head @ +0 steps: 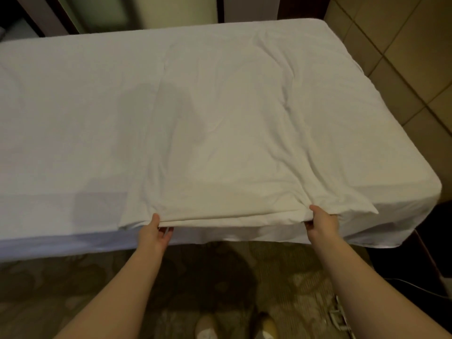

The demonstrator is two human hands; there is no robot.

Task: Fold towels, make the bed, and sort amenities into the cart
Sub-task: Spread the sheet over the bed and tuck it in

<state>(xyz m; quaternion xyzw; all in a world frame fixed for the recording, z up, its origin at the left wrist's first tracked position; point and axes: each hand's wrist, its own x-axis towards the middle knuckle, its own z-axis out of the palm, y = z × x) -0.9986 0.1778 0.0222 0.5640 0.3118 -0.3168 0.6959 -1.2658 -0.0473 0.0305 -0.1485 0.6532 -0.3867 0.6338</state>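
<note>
Head view looks down on a white sheet [232, 143] lying over the right half of a bed [61, 118], its near edge at the bed's near side, where both hands grip it. The left hand [154, 232] pinches the edge toward its left end, thumb on top of the cloth and fingers tucked beneath, the palm turned partly up. The right hand [322, 223] pinches the same edge further right, thumb over the top and fingers curled under the fold. Both forearms are bare and reach forward from the bottom of the frame, well apart, with the hands at about the same height.

The sheet looks doubled: at the near edge two layers show, one over the other. Its surface is creased, with long wrinkles fanning out from the right hand's grip toward the far corner, and a loose corner sticks out to the right of that hand. Its left edge runs as a straight line up the middle of the bed.

Under it the bed wears a smoother white cover that hangs down the near side and wraps the near right corner. A patterned carpet [73, 289] lies below the bed's edge, where the tips of two shoes [208, 329] show at the bottom of the frame. Beige floor tiles [403, 57] run along the right of the bed.
</note>
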